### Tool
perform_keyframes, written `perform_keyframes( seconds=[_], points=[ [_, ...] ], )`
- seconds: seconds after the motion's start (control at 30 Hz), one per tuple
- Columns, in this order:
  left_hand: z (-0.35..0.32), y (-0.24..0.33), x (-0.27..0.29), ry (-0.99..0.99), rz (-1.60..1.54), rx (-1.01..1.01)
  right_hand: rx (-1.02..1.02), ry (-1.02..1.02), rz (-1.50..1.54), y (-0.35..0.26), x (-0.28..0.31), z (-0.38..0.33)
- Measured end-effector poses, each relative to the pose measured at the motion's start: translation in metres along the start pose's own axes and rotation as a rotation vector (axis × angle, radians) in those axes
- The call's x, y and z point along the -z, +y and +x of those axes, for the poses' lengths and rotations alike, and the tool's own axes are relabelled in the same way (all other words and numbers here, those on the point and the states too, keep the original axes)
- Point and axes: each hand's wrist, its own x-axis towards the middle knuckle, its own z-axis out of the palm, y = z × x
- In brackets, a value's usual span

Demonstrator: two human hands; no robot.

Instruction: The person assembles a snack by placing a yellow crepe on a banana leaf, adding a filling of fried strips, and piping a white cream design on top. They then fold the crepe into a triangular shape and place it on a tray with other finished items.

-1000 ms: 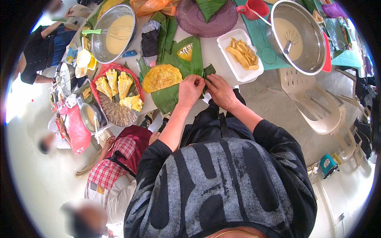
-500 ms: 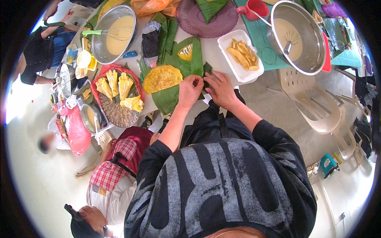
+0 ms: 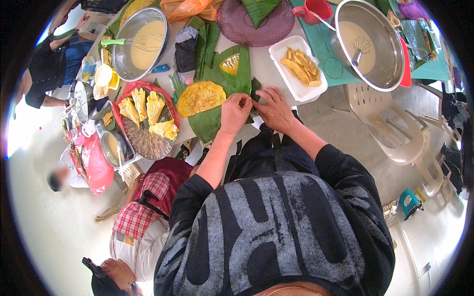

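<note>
My left hand [image 3: 236, 113] is closed in a pinch at the table's front edge; what lies between its fingertips is too small to make out. Close beside it, my right hand [image 3: 276, 111] has its thumb and fingers on a dark green piece of banana leaf [image 3: 255, 87]. To the left of both hands, a flat yellow crepe [image 3: 202, 97] with browned patches rests on a broad banana leaf [image 3: 206, 126]. Beyond the hands, a small yellow piece with white drizzle [image 3: 229, 64] sits on more leaf.
A white foam tray [image 3: 316, 93] of brown fried strips stands to the right. Metal bowls of batter [image 3: 166, 39] [image 3: 340, 37] hold whisks. On the left is a red-rimmed basket [image 3: 116, 106] of wrapped yellow rolls. A person [image 3: 148, 237] is nearby at left; plastic chairs [image 3: 390, 123] stand right.
My right hand's fingers have lifted and spread slightly at the dark leaf piece. My left hand keeps its pinch in nearly the same place. The view has shifted a little.
</note>
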Motion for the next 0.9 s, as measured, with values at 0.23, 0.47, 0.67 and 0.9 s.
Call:
perform_keyframes(
  seconds=[0.23, 0.47, 0.67, 0.9],
  points=[
    [-0.002, 0.003, -0.001, 0.0, -0.006, 0.017, 0.059, 0.052, 0.092, -0.001, -0.002, -0.002],
    [-0.001, 0.002, -0.005, 0.044, -0.029, 0.022, 0.041, 0.034, 0.252, 0.01, -0.001, 0.01],
    [-0.002, 0.004, -0.004, 0.005, 0.056, -0.039, -0.255, 0.201, 0.46, -0.008, -0.003, 0.023],
    [-0.002, 0.008, 0.003, 0.213, 0.064, 0.147, -0.666, 0.273, 0.472, -0.033, 0.006, 0.051]
  ],
)
